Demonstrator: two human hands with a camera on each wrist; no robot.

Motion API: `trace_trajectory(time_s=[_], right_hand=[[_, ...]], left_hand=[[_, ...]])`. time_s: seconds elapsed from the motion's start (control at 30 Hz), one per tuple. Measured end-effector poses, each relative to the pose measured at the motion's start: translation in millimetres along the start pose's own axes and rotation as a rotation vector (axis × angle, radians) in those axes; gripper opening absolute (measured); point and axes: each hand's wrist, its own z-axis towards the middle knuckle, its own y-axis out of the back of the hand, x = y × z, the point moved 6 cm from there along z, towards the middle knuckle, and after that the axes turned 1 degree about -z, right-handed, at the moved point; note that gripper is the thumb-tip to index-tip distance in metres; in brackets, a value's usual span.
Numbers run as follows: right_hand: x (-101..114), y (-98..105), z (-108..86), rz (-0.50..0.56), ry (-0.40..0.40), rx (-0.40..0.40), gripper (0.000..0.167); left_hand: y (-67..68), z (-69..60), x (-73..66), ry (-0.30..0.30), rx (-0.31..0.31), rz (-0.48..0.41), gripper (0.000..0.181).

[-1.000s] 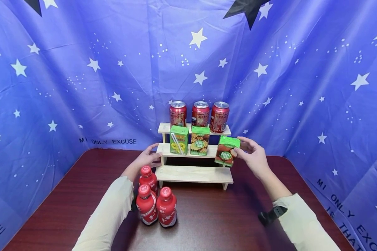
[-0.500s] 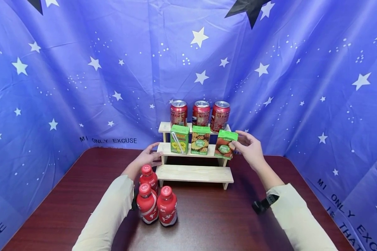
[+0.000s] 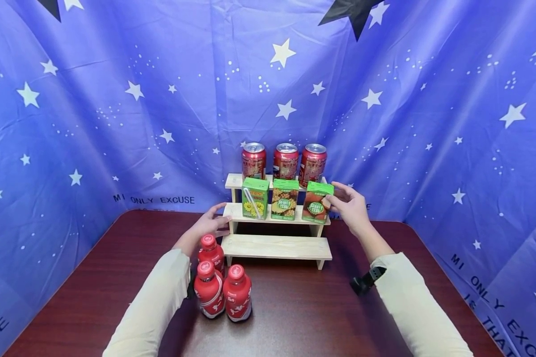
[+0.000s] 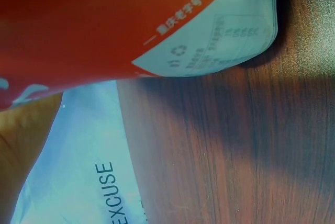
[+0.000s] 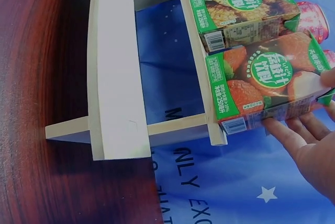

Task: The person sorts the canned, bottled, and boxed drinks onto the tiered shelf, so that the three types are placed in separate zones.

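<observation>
Right hand (image 3: 352,206): pinches the lychee juice box (image 3: 316,206), thumb on its printed front near the upper right edge, other fingers along the side and behind. Box is at the right end of the rack's middle shelf (image 3: 234,212), its base at the front edge, its top leaning slightly to the right in the head view. Cannot tell whether the shelf bears its full weight.

Left hand (image 3: 204,227): at the left end of the same shelf, fingers parted and touching the wood; cannot tell whether they grip it.

Middle shelf, left to right: flower-printed drink box (image 3: 261,194) with a white straw on its front, pineapple juice box (image 3: 284,201), lychee box. First two upright and just apart; narrow gap from pineapple to lychee.

Top shelf (image 3: 232,183): three red cans (image 3: 287,166) upright in a row. Bottom shelf (image 3: 277,248): pale bare wood.

Three red bottles (image 3: 238,297) stand on the dark wood-grain worktop (image 3: 303,317), front left of the rack, beside the left forearm. Left wrist view: mostly one bottle's red-and-white label, close up. Backdrop: blue star-print curtain (image 3: 183,124).
</observation>
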Motion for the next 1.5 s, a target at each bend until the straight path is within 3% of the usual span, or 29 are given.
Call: trace_trajectory(time_s=[0.87, 1.07, 1.23, 1.5], right_hand=[[-3, -19, 18.5, 0.037, -0.053, 0.036, 0.051], [-3, -18, 13.7, -0.009, -0.051, 0.01, 0.051], [1, -16, 7.0, -0.046, -0.004, -0.002, 0.055], [7, -12, -6.5, -0.127, 0.034, -0.001, 0.053]], left_hand=[[2.8, 4.9, 6.3, -0.02, -0.009, 0.012, 0.064], [3.1, 5.5, 7.4, -0.019, -0.013, 0.007, 0.063], [2.6, 5.2, 6.5, -0.015, -0.004, 0.013, 0.064], [-3.5, -9.6, -8.8, -0.013, 0.009, 0.009, 0.064]])
